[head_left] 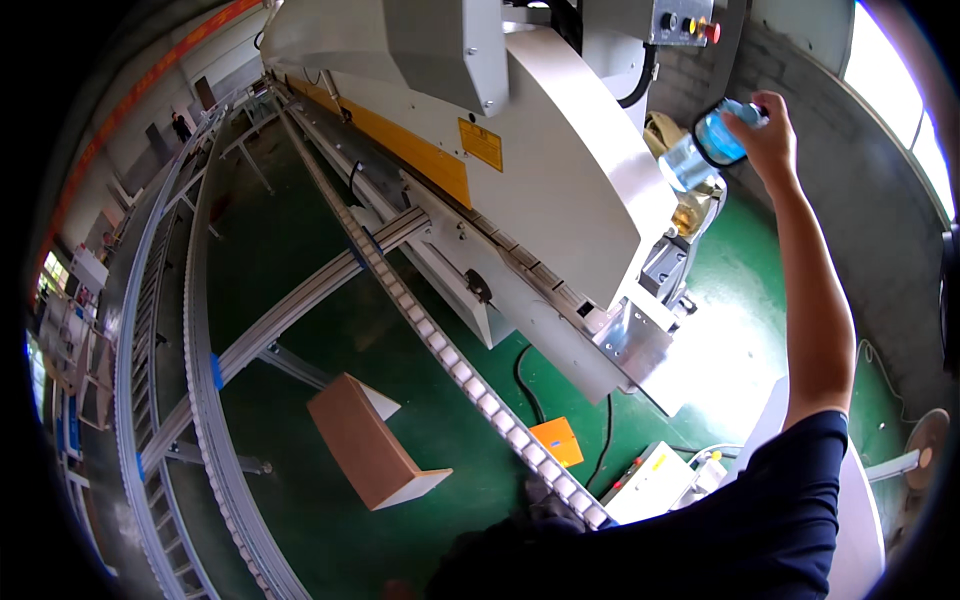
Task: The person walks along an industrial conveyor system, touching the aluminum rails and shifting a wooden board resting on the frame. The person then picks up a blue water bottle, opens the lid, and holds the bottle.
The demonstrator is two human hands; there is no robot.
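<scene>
Bottle (724,138) up in the air here, clear with a blue band, tilted, out on the right beside the rounded end of the big pale machine (570,130)! The right hand (770,145) has it, grip pinched around the bottle's upper end, arm stretched well forward. The left hand's grip? Cannot tell from this view. Below, a rail of white rollers (448,357) slants across, with a brown angled panel (362,442) on the green floor (330,540) to its left and an orange box (557,441) to its right.
</scene>
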